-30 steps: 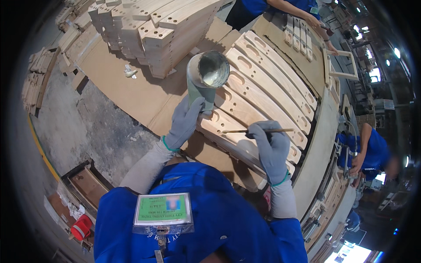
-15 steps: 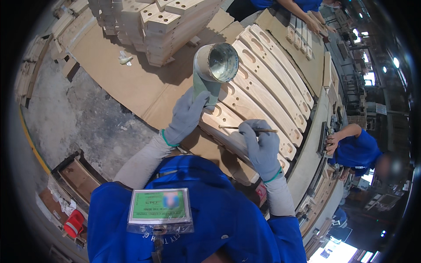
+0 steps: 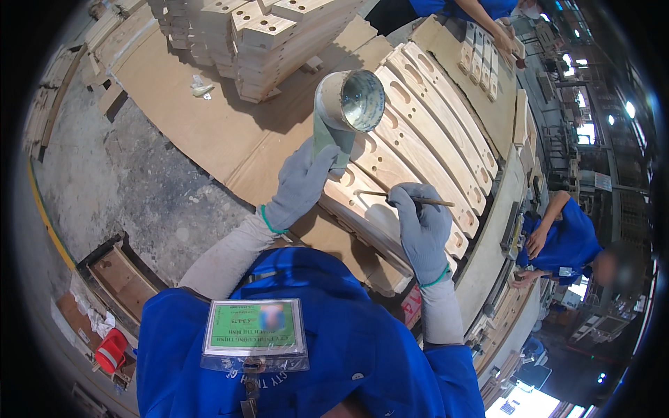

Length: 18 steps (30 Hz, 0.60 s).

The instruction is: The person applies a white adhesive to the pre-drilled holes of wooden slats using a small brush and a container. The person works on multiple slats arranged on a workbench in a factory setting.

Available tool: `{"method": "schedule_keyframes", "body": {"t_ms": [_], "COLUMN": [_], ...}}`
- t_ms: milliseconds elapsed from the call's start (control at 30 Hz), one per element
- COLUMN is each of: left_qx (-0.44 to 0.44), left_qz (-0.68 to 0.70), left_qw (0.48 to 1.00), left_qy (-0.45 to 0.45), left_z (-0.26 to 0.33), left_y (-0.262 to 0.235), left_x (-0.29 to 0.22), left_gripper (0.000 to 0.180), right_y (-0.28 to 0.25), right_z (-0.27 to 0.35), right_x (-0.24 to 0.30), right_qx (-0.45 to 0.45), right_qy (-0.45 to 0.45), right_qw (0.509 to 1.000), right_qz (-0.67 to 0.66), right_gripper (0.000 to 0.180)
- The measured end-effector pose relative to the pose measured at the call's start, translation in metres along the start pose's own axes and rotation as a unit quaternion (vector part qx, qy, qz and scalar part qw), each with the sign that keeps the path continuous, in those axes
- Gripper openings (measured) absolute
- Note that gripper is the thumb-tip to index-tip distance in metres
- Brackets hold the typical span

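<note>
My left hand (image 3: 302, 180), in a grey glove, is closed on a grey-green strip (image 3: 325, 139) that runs up against a metal-looking cup (image 3: 362, 101). The cup tilts with its mouth toward the right, and its inside is smeared. My gloved right hand (image 3: 423, 219) pinches a thin stick-like brush (image 3: 432, 202); its tip points left, at the face of the nearest wooden slat (image 3: 366, 204), close to a small hole. Beyond it lie several curved pale slats (image 3: 425, 118) side by side, with slots and round holes.
A tall stack of drilled wooden pieces (image 3: 268, 63) stands at the back on brown cardboard (image 3: 181, 132). At the right, a co-worker in blue (image 3: 568, 233) bends over a bench. Another person's arm (image 3: 481, 21) reaches toward small wooden pieces (image 3: 481, 63) at the far side.
My right hand and the brush have shifted slightly right, with the brush tip a little farther away. The cup sits slightly farther right in view. The co-worker at right has moved their arm.
</note>
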<state>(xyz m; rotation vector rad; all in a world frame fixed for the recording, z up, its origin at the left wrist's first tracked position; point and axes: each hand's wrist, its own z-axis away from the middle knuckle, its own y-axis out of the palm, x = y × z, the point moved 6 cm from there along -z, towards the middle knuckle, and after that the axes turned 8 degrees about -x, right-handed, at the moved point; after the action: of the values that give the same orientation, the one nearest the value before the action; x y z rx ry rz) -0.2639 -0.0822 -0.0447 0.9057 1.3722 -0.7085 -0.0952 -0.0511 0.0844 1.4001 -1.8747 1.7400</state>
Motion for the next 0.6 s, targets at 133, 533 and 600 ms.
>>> {"method": "schedule_keyframes", "body": {"t_ms": [133, 533, 600], "left_qx": [0.000, 0.008, -0.005], "left_qz": [0.012, 0.114, 0.143], "left_qw": [1.000, 0.990, 0.985], "left_qy": [-0.011, -0.088, -0.093], "left_z": [0.001, 0.002, 0.002], "left_y": [0.000, 0.003, -0.004], "left_x": [-0.008, -0.016, -0.014], "left_gripper": [0.024, 0.023, 0.022], "right_y": [0.004, 0.002, -0.003], "right_z": [0.005, 0.014, 0.017], "right_x": [0.006, 0.013, 0.014], "right_qx": [0.048, 0.035, 0.042], "right_qy": [-0.037, -0.067, -0.077], "right_qw": [0.997, 0.996, 0.995], "right_qz": [0.048, 0.042, 0.042], "right_gripper": [0.012, 0.010, 0.010]}}
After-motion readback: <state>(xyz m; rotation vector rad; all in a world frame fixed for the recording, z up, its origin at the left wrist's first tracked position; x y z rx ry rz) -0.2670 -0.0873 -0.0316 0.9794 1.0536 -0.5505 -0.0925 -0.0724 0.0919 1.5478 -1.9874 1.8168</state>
